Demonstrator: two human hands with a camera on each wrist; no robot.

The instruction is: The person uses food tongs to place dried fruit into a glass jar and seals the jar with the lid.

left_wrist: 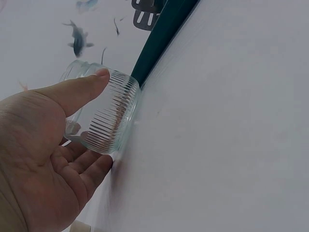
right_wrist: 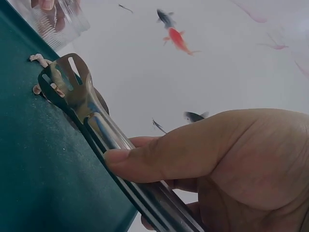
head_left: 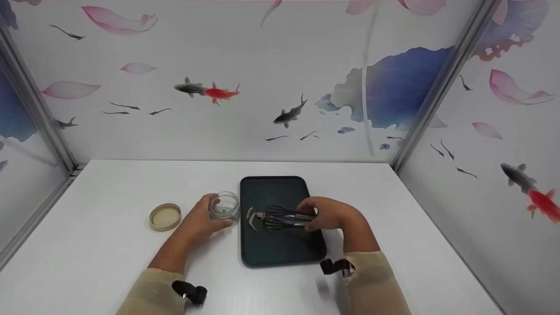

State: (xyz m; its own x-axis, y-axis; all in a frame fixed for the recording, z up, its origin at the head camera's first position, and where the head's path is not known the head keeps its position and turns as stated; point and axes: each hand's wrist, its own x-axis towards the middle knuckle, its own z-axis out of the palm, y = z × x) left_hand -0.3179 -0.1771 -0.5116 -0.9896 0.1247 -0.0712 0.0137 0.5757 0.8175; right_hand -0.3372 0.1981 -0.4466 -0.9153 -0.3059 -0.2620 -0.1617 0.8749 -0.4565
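- Tan lid [head_left: 165, 217]: lay off the jar, on the white table [head_left: 109, 249], left of the left hand. Low risk; a leftward elbow or hand swing could have knocked it.
- Left hand [head_left: 202, 221]: grasping the clear jar, thumb on one side, fingers round the other. Glass looked slick, so a loose hold could have let it slide or tip.
- Jar [head_left: 225, 206]: upright, mouth uncovered, just beside the tray's left edge; touching or not, couldn't tell. A bump from tray or tongs could have toppled it.
- Green tray [head_left: 280, 251]: flat on the table. Pressing hard with the tongs could have shoved it into the jar.
- Pale curled pieces [head_left: 252, 222]: on the tray near its left edge, at the tong heads. Thin and irregular, so likely to slip, snap or catch in the slots; couldn't tell if any was gripped.
- Metal tongs [head_left: 287, 222]: slotted heads over the pieces. Uneven squeeze could have flicked one off the tray.
- Right hand [head_left: 328, 213]: pinching the tong arms; a slack pinch could have dropped a piece short of the jar.
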